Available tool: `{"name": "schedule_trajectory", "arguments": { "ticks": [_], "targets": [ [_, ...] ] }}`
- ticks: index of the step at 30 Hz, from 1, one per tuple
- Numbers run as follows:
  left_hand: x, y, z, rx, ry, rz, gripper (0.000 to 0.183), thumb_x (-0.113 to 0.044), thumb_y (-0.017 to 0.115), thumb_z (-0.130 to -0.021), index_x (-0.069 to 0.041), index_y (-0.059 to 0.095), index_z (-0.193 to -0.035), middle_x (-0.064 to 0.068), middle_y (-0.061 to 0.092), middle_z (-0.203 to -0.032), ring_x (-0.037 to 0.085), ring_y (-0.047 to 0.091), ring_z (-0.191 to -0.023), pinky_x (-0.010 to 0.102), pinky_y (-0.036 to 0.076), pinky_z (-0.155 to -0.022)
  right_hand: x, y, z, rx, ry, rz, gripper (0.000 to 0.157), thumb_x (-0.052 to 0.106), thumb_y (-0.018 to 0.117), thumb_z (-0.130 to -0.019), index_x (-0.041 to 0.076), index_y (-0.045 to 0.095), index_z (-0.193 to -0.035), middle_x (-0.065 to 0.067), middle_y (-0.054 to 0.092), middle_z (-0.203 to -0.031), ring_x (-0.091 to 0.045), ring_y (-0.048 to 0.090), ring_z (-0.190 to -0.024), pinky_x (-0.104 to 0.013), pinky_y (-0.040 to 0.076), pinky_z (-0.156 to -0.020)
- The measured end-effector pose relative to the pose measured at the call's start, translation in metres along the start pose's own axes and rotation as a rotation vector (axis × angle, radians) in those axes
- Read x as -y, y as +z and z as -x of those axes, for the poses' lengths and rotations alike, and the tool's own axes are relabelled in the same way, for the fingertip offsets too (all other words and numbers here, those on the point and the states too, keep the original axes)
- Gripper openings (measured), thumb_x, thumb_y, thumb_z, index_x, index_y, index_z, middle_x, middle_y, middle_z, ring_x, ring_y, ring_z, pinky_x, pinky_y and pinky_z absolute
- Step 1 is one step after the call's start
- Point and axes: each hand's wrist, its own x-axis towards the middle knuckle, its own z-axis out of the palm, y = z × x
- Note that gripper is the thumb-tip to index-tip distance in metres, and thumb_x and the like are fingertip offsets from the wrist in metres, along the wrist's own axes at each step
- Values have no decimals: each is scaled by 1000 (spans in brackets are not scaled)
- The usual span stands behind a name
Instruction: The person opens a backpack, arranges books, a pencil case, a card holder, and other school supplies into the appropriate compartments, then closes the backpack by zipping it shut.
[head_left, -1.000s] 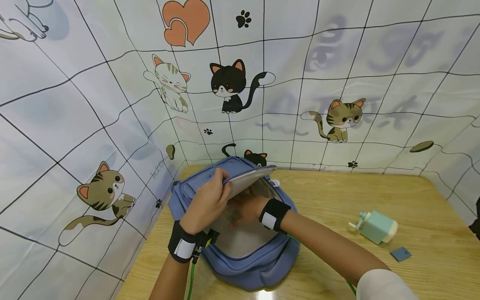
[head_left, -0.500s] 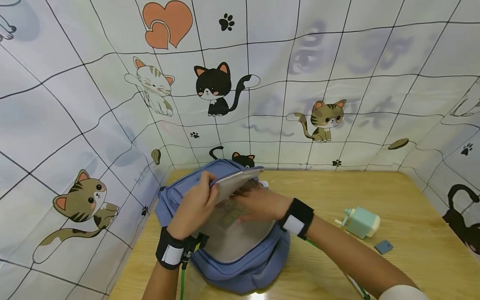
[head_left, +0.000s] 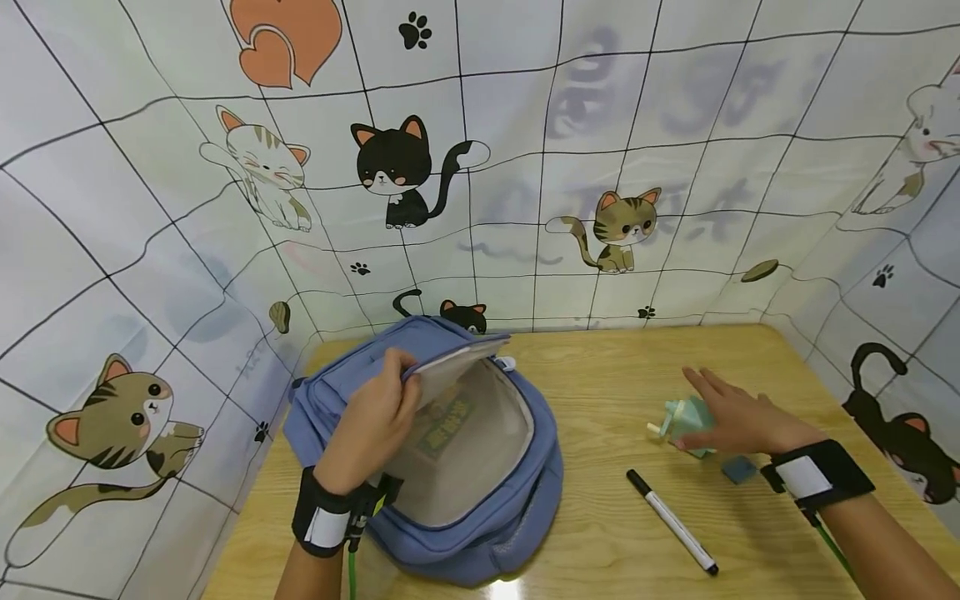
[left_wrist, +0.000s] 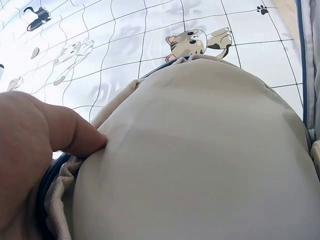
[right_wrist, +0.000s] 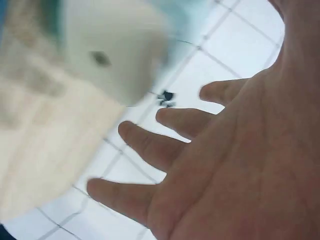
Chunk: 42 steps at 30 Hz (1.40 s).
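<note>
A blue backpack (head_left: 525,517) lies on the table with its main compartment unzipped. My left hand (head_left: 371,429) pinches the edge of its lifted flap (head_left: 457,357), whose pale lining (left_wrist: 195,145) fills the left wrist view. Inside the bag, a flat item with green lettering (head_left: 447,427) shows against the lining. Over a teal and cream hand-crank pencil sharpener (head_left: 678,421) hovers my right hand (head_left: 750,421), fingers spread and holding nothing. In the right wrist view the sharpener (right_wrist: 117,50) is blurred and apart from the fingertips.
Between the bag and my right forearm lies a white marker (head_left: 678,525) with black ends. A small flat blue block (head_left: 739,469) sits beside the sharpener, close to my right wrist. A cat-patterned sheet (head_left: 517,200) hangs behind the wooden table (head_left: 600,375).
My right hand has come out of the backpack and moved right, over the sharpener. The marker, earlier hidden mostly by the right arm, now shows. My left hand keeps holding the flap.
</note>
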Motion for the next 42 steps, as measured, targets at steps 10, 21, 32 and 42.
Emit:
{"name": "schedule_trajectory", "arguments": {
  "ticks": [10, 21, 32, 42],
  "targets": [
    [2, 2, 4, 22, 12, 54, 13, -16, 43, -114, -8, 50, -123, 2, 54, -77, 9, 47, -58, 25, 40, -51, -25, 29, -8, 6, -38, -67, 104, 39, 84, -92, -2, 21, -164, -40, 50, -134, -45, 69, -102, -53, 58, -76],
    [3, -3, 6, 10, -27, 39, 14, -16, 42, -115, -7, 50, -122, 4, 54, -76, 11, 47, -57, 26, 40, -50, 11, 15, -32, -83, -212, -51, 71, 24, 85, -92, 6, 44, -147, -19, 62, -119, -19, 65, -92, -34, 55, -69],
    [5, -6, -3, -22, -32, 33, 16, -18, 43, -114, -8, 51, -124, 7, 58, -84, 15, 53, -66, 31, 45, -58, 198, -4, -92, -212, -745, 106, 70, 22, 94, -84, 18, 57, -143, -4, 66, -129, -24, 67, -110, -42, 61, -86],
    [3, -10, -2, -6, -28, 32, 15, -18, 44, -115, -7, 50, -122, 4, 54, -78, 12, 49, -61, 27, 41, -53, 287, 51, -147, -329, -978, 481, 83, 39, 95, -79, 13, 58, -149, -10, 65, -146, -26, 68, -125, -34, 60, -94]
  ]
}}
